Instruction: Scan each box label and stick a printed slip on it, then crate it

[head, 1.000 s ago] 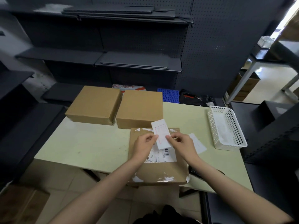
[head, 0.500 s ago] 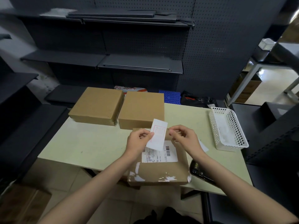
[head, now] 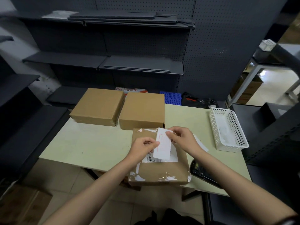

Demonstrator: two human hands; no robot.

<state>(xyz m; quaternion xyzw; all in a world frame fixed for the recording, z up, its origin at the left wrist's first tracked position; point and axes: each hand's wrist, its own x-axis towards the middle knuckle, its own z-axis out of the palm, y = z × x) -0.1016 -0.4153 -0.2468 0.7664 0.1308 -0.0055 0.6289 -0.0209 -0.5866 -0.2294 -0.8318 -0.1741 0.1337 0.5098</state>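
Two hands held the printed slip [head: 162, 144] over the box [head: 159, 172] on the table [head: 97, 143]: left hand [head: 142, 147] pinching its side, right hand [head: 181, 138] its top corner. I judged it light, limp, probably sticky-backed; edges suit best.

A pale green table [head: 90, 143] stood before me. At its far edge sat two plain cardboard boxes [head: 99, 107] [head: 142, 109] side by side, nearly touching. Nearer me lay a taped cardboard box [head: 162, 169] overhanging the front edge. To its right lay a black handheld scanner [head: 203, 173], a white paper strip [head: 200, 142], and a white perforated plastic basket [head: 227, 129].
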